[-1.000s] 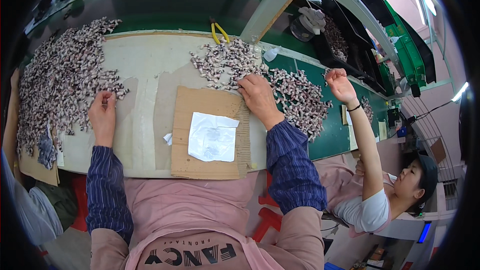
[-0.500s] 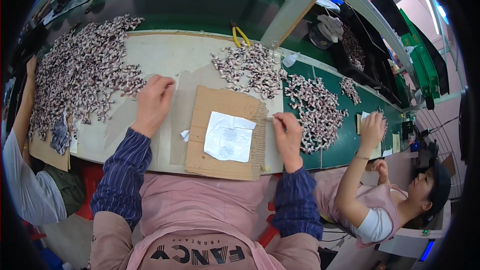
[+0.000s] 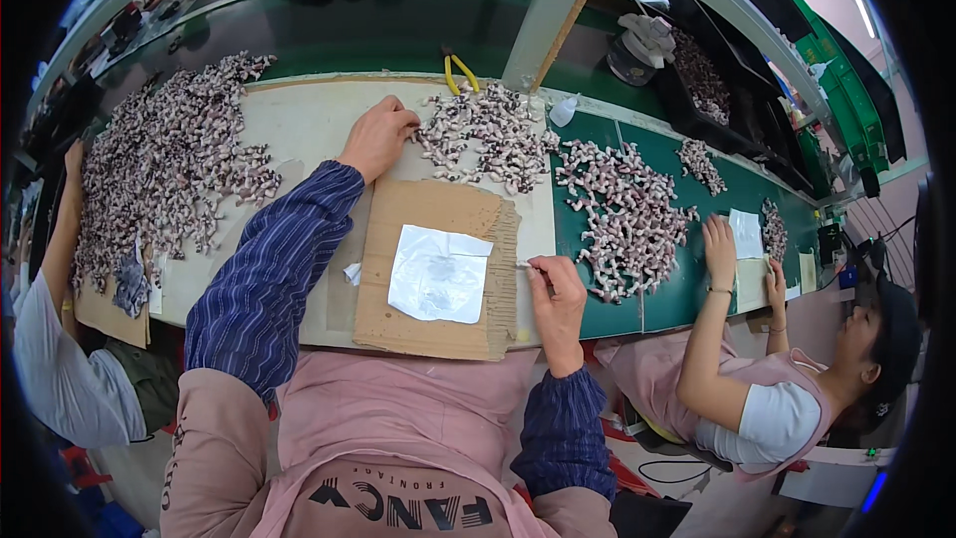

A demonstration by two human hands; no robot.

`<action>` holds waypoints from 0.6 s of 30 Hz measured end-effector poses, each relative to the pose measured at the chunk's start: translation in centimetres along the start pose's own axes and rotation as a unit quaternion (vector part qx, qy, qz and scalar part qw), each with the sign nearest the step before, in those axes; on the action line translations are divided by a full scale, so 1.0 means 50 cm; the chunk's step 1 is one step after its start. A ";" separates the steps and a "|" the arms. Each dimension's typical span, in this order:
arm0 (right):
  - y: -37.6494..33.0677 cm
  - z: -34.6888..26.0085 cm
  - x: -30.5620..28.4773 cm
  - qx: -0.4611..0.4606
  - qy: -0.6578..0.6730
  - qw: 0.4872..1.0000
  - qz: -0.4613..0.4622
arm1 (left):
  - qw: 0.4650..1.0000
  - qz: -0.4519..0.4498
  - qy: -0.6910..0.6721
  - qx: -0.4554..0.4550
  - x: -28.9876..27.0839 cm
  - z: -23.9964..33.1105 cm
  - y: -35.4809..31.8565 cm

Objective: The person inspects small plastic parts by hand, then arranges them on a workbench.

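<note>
On the pale work mat [image 3: 299,130] we have everything laid out; positions below are relative to the cardboard sheet [image 3: 438,274]. Largest item: big pile of small pink-and-white parts [image 3: 164,174], well left of the cardboard. Second heap [image 3: 622,214] sits right of it on the green bench [image 3: 677,289]. Smaller pile [image 3: 488,130] lies just beyond the cardboard's far edge. A silvery foil square [image 3: 438,274] lies on the cardboard, centre. Our left hand [image 3: 378,137] is past the far-left corner, fingers curled down onto the near pile's edge; we can't tell if it has a part. Our right hand [image 3: 558,289] is at the right edge, fingertips pinched on a small thin white piece [image 3: 523,264]. Yellow-handled pliers [image 3: 460,72] lie beyond the smaller pile.
</note>
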State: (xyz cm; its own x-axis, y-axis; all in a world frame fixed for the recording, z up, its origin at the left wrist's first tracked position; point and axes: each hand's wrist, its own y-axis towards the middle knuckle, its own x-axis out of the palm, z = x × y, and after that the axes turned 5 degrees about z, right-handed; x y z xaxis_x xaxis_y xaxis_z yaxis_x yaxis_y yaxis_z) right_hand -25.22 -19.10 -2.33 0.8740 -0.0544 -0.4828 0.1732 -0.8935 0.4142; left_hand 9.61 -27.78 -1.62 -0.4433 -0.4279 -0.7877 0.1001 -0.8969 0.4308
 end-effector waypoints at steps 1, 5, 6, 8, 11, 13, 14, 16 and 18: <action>-0.001 -0.001 -0.001 -0.003 0.003 1.000 0.002 | 1.000 -0.001 0.009 -0.005 0.000 0.002 0.001; 0.006 -0.009 -0.001 0.010 0.015 1.000 0.000 | 0.999 0.001 0.013 -0.033 -0.026 -0.013 -0.021; 0.008 -0.010 0.001 0.010 0.010 1.000 0.000 | 0.999 0.001 0.018 -0.035 -0.036 -0.021 -0.025; 0.007 -0.007 0.001 0.011 0.004 1.000 -0.003 | 0.992 -0.066 0.056 -0.093 -0.058 -0.021 -0.031; 0.005 0.003 0.007 -0.022 -0.035 0.999 -0.011 | 0.980 -0.094 0.040 -0.172 -0.089 -0.015 -0.035; 0.006 -0.001 0.008 -0.081 -0.096 0.992 -0.018 | 0.992 -0.065 0.026 -0.106 -0.080 -0.020 -0.055; 0.006 -0.001 0.007 -0.084 -0.100 0.991 -0.017 | 0.999 -0.037 0.012 -0.037 -0.075 -0.023 -0.064; 0.003 -0.002 0.003 -0.084 -0.103 0.991 -0.022 | 0.998 -0.056 0.026 -0.021 -0.074 -0.020 -0.073; 0.004 -0.005 0.009 -0.083 -0.101 0.991 -0.022 | 0.996 -0.077 0.036 0.000 -0.068 -0.004 -0.064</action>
State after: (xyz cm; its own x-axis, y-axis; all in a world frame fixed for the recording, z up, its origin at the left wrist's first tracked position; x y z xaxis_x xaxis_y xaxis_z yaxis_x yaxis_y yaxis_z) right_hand -24.70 -19.21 -2.27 0.7582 -0.1207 -0.6407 0.2955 -0.8124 0.5027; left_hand 10.97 -23.46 -0.43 -0.3881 -0.2914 -0.8744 0.0348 -0.9527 0.3020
